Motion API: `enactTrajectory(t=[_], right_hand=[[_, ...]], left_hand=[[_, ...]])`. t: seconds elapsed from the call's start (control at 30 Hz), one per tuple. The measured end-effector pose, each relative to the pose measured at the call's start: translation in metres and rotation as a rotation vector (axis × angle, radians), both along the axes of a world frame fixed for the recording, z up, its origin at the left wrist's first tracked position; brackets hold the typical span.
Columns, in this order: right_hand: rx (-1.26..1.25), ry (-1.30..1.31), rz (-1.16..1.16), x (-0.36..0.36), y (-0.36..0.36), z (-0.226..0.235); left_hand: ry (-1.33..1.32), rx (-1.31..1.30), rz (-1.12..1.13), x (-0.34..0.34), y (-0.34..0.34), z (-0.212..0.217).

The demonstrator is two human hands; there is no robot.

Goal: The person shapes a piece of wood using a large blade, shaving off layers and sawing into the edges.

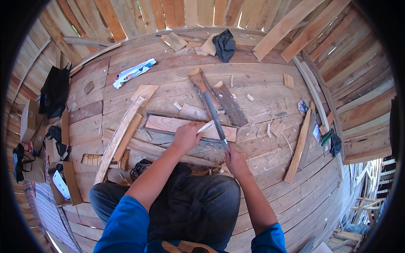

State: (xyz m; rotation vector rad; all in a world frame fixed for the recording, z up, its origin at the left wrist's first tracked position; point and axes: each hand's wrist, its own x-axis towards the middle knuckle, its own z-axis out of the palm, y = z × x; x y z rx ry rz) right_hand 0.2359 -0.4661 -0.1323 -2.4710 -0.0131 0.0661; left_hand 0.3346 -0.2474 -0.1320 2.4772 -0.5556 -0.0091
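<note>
My right hand is closed around the handle of a long, dark-bladed machete. Its blade points away from me and slightly left, crossing over a flat pale board on the floor. In my left hand is a small, pale, pointed wood piece, pinched just above that board and right beside the blade. Whether blade and wood piece touch, I cannot tell. Beyond the board lie two bark-covered split logs, one partly behind the blade and another just right of it.
Long planks lie left of my knees, near a banded wooden piece. Another plank rests at the right. Wood chips litter the floorboards. Cardboard boxes and a black bag stand at the left; a black cloth lies far ahead.
</note>
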Motion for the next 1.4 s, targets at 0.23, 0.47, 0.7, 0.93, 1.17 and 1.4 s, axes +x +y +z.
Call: enactTrajectory(t=[0.23, 0.47, 0.7, 0.93, 1.17, 1.4], right_hand=[[0.286, 0.114, -0.019, 0.004, -0.007, -0.009], [0.110, 0.074, 0.002, 0.006, -0.012, 0.004], [-0.246, 0.083, 0.051, 0.006, 0.000, 0.021], [-0.343, 0.149, 0.043, 0.009, 0.010, 0.035], [-0.274, 0.271, 0.071, 0.012, -0.007, 0.035], [-0.254, 0.291, 0.110, 0.017, -0.006, 0.030]], left_hand=[[0.030, -0.056, -0.029, 0.003, 0.005, -0.006], [0.064, -0.065, -0.037, 0.005, 0.007, -0.005], [0.064, -0.087, -0.026, 0.008, 0.007, -0.016], [-0.005, -0.054, -0.014, 0.004, 0.000, -0.008], [-0.300, 0.232, -0.064, 0.001, -0.017, -0.010], [-0.187, 0.305, -0.041, 0.005, -0.011, -0.014]])
